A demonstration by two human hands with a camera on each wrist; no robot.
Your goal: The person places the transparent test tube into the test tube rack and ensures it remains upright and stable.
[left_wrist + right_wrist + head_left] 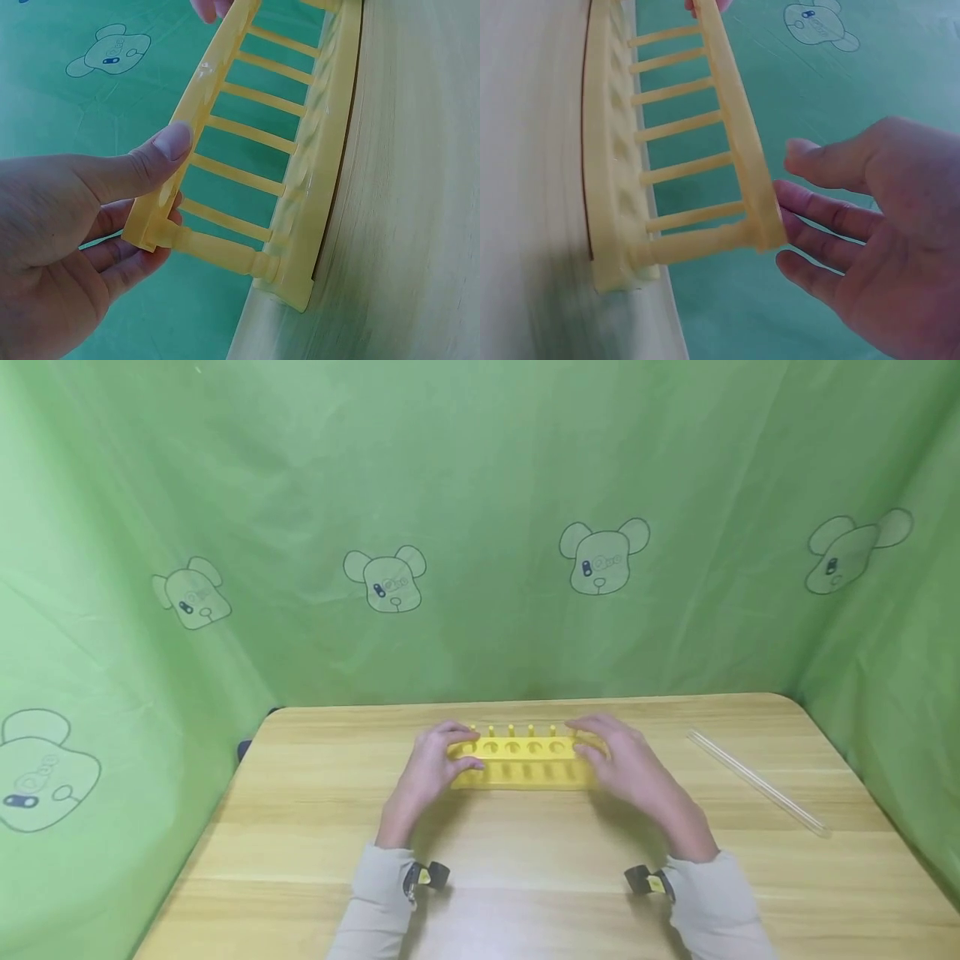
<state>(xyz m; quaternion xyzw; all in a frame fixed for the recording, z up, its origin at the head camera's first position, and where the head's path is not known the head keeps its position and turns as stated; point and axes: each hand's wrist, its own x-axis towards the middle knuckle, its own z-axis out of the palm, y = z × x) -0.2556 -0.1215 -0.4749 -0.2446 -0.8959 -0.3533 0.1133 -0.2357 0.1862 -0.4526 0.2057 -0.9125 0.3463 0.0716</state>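
A yellow plastic test tube rack (525, 774) stands upright on the table, with a row of holes in its top bar and pegs along its back. My left hand (433, 764) grips the left end of the top bar; in the left wrist view the thumb (174, 142) presses the bar's front and the fingers curl behind it. At the other end is my right hand (628, 767), thumb and fingers spread. The right wrist view shows its fingertips (789, 195) right beside the bar's end, with the thumb apart from it.
Clear, thin glass-like rods or a tube (757, 783) lie slantwise on the wooden table (525, 868), right of the right hand. A green curtain (495, 643) printed with bear heads hangs behind and along both sides.
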